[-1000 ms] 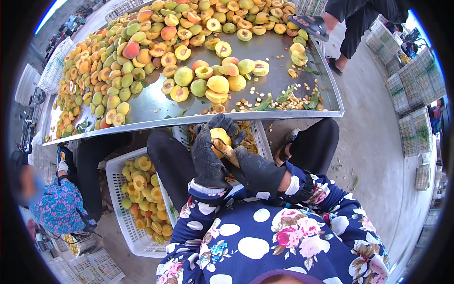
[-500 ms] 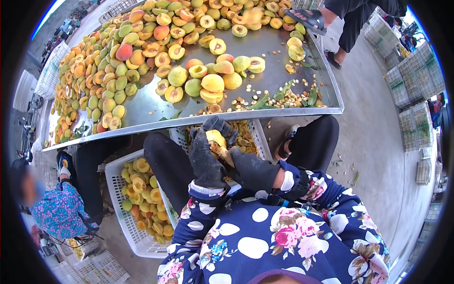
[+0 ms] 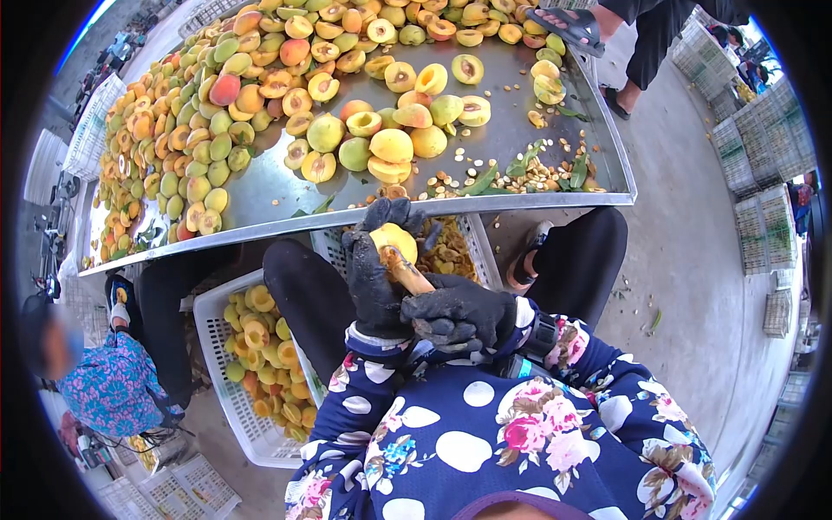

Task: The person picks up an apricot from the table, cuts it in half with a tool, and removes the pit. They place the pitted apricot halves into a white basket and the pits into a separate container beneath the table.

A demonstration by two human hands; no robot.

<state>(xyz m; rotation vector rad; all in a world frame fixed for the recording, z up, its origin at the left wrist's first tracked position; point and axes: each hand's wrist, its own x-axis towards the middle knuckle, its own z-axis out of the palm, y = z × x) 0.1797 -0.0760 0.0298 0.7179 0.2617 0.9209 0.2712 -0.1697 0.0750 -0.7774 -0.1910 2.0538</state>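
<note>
Both my hands wear dark gloves and meet in front of me, just below the metal table's near edge. My left hand (image 3: 373,290) is closed around a yellow peach (image 3: 396,243). In my right hand (image 3: 459,312) is a pitting tool with a wooden handle (image 3: 409,276), its brown end against the peach; the tip's shape is hidden. Under my hands stands a crate (image 3: 481,251) with brownish-yellow fruit scraps. On the table just beyond lie several whole and halved peaches (image 3: 390,146).
A large peach heap (image 3: 191,130) covers the left and back of the metal table (image 3: 260,199). Pits and leaves (image 3: 524,178) lie at its right. A white crate of peach halves (image 3: 212,338) stands by my left leg. One person (image 3: 113,381) sits at left; another's sandalled foot (image 3: 572,26) rests on the table.
My right hand has turned and drawn back toward me, showing more of the wooden handle. Two more peach halves now lie toward the table's back middle, where a blurred fruit was in motion.
</note>
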